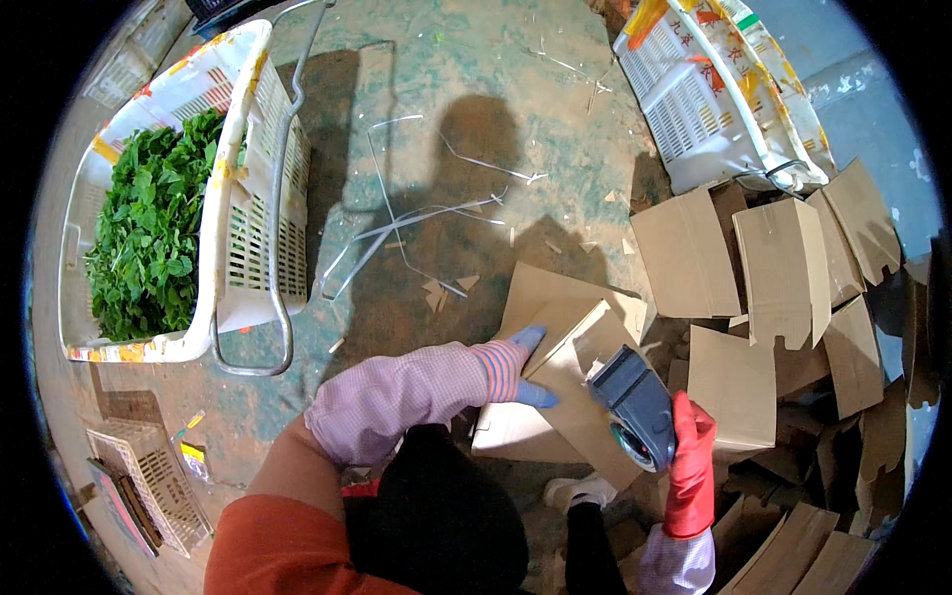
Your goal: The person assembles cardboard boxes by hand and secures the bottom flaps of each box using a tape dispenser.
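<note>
In front of me stands a brown cardboard box (570, 382) with folded flaps and a pale inner face showing. My left hand (516, 369), in a blue glove with a pink-striped cuff, rests on the flaps. Its thumb and a finger are spread apart; the other fingers are hidden. My right hand (691, 451), in a red rubber glove, is closed round a dark tape dispenser (633, 405). The dispenser is tilted over the box's right side, its round roll toward me. Whether its front end touches the cardboard I cannot tell.
A white crate (260, 213) of leafy greens (154, 233) stands left, with a metal hook (288, 198) along it. Another white crate (684, 109) is far right. Folded cardboard boxes (783, 263) pile up at right. White straps (397, 226) lie on the floor. A small basket (164, 476) sits lower left.
</note>
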Action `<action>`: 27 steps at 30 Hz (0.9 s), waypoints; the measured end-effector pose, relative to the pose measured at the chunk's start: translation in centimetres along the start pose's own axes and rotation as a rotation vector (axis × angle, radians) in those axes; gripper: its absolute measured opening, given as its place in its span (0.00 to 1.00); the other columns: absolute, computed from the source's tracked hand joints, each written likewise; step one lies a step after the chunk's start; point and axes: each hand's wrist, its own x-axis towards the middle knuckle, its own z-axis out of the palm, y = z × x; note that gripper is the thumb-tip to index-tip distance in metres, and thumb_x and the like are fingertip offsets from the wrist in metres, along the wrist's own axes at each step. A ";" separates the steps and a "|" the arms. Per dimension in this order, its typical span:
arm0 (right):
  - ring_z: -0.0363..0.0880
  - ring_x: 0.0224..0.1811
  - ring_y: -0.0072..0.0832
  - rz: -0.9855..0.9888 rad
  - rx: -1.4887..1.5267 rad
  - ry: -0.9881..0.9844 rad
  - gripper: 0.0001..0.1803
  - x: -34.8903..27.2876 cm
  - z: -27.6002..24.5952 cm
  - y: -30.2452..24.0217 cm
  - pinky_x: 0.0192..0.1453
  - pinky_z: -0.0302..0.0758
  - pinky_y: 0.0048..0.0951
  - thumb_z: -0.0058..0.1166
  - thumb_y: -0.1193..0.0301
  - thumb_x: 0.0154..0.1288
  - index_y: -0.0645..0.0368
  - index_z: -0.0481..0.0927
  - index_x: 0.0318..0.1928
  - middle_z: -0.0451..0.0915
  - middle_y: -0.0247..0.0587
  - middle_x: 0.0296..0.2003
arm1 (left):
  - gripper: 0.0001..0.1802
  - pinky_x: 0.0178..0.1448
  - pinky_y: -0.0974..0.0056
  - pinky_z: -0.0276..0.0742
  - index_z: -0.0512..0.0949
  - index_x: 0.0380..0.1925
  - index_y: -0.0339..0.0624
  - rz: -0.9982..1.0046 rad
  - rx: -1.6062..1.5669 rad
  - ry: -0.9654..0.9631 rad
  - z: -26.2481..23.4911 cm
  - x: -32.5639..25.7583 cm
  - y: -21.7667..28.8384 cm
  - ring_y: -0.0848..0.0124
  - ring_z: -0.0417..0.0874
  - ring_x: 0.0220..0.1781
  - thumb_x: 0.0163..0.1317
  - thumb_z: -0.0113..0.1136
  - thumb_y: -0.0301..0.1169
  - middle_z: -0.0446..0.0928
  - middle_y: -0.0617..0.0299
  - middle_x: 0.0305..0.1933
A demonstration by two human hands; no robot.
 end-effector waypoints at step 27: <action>0.72 0.26 0.21 0.127 -0.378 -0.153 0.19 -4.1 -13.2 4.2 0.31 0.69 0.27 0.64 0.61 0.48 0.67 0.80 0.30 0.77 0.38 0.22 | 0.64 0.72 0.45 0.29 0.49 0.67 0.45 0.339 1.446 -0.041 2.3 3.7 9.1 0.43 0.38 0.72 0.30 0.68 0.59 0.41 0.41 0.70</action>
